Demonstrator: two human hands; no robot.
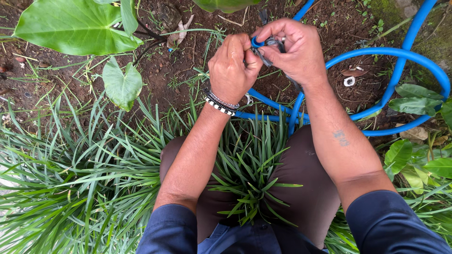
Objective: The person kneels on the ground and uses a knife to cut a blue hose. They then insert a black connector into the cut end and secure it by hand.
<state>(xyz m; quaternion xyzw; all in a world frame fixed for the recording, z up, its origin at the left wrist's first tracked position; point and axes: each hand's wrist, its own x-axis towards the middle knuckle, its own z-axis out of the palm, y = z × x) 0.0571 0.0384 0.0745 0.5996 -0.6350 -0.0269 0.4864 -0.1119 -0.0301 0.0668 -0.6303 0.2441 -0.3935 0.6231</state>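
A blue hose (400, 55) loops over the soil at the upper right and runs back under my hands. My left hand (233, 68), with beaded bracelets at the wrist, pinches the bent end of the hose (257, 43) from the left. My right hand (296, 49) grips the same bent end from the right together with a grey strip (272, 43) wound about it. Both hands meet above bare soil. Just how the strip is wound is hidden by my fingers.
Large green leaves (75, 26) hang at the upper left, a smaller one (122, 84) below them. Dense grass-like plants (70, 174) fill the lower left and sit between my knees. Leafy plants (416, 99) grow at the right. A small white ring (349, 81) lies on the soil.
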